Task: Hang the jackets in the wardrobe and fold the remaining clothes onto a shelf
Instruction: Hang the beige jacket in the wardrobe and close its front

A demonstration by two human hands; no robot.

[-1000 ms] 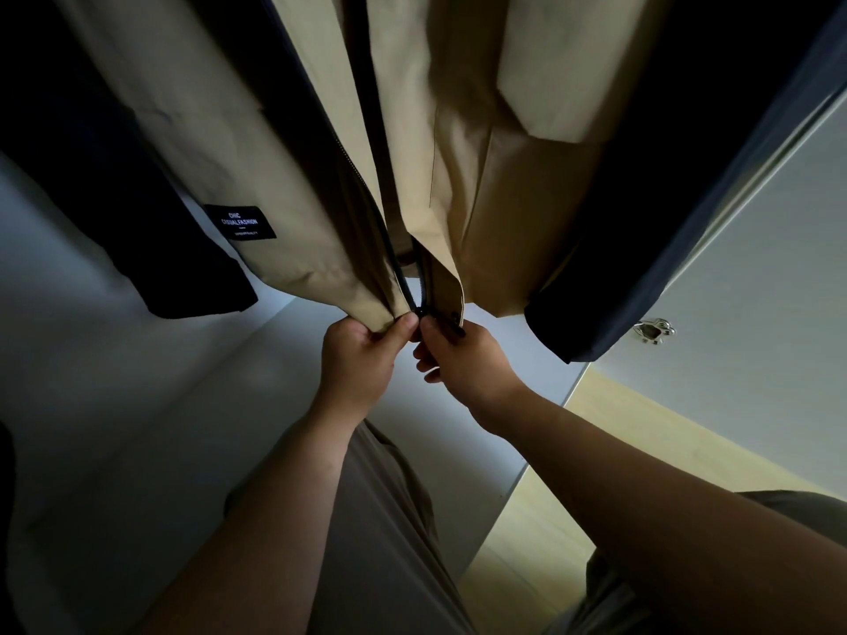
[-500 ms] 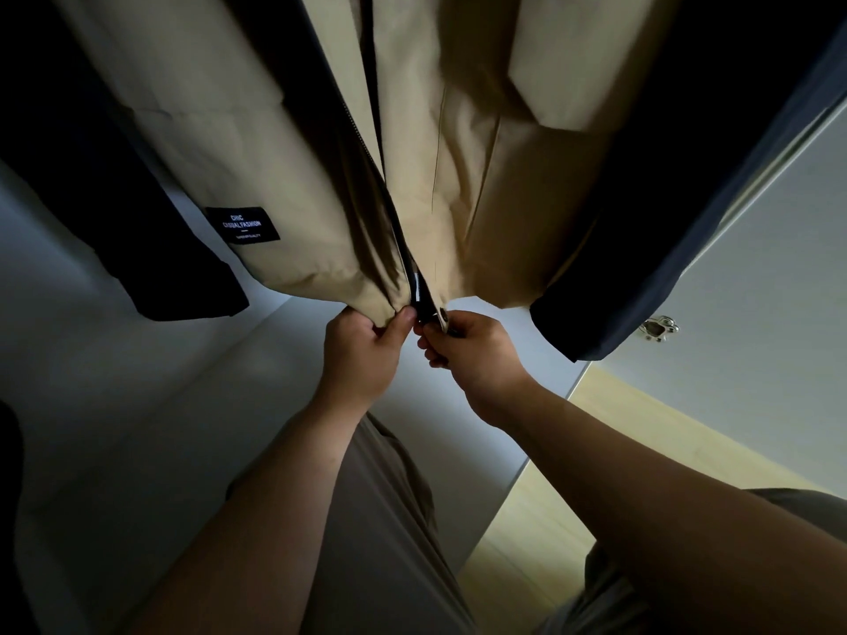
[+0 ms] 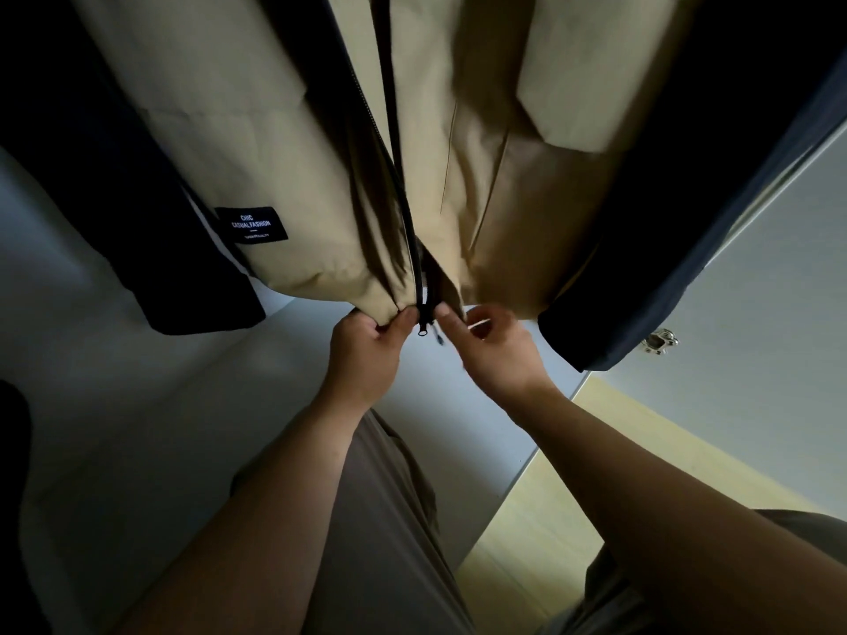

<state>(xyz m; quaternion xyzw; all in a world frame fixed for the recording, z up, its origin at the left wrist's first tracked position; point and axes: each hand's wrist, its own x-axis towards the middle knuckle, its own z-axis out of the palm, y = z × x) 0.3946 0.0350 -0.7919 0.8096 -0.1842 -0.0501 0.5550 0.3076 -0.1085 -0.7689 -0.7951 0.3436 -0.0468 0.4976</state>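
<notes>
A beige jacket [image 3: 293,176] with dark navy sleeves hangs in the wardrobe, filling the upper part of the head view. Its black zipper [image 3: 424,313] runs down the front to the hem, the pull dangling at the bottom. My left hand [image 3: 366,355] pinches the left side of the hem beside the zipper. My right hand [image 3: 495,350] pinches the right side of the hem next to the zipper. A black label [image 3: 251,225] with white lettering sits on the jacket's left front.
A dark garment [image 3: 137,222] hangs to the left of the jacket. The grey wardrobe floor [image 3: 183,405] lies below. A grey door [image 3: 756,313] with a metal fitting [image 3: 660,341] stands at the right, and pale wooden flooring [image 3: 550,520] shows beneath it.
The jacket's two hem sides have come together at the zipper base. My right hand has shifted slightly to the right and the zipper pull now hangs free between my hands.
</notes>
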